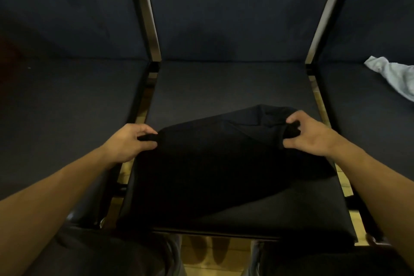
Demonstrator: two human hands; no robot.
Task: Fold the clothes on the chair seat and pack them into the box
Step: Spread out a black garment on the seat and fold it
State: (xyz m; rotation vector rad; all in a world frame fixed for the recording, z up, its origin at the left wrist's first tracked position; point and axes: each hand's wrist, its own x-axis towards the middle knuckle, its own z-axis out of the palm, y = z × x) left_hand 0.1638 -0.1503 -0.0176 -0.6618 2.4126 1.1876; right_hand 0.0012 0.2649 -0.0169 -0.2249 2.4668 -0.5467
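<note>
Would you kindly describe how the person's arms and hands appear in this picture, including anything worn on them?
Both forearms are bare as far as the picture shows; no sleeve reaches into view. The left hand and the right hand wear no gloves. No watch, bracelet or ring shows on either, though the light is dim. The fingernails look short and plain.

Chair seat (224,87) — centre of frame, flanked by a seat on each side. Garment (219,163) — on the centre seat's lower half, left hand (132,141) at its left edge, right hand (309,134) at its right. Second cloth (394,76) — right-hand seat (369,123), frame's right edge.
</note>
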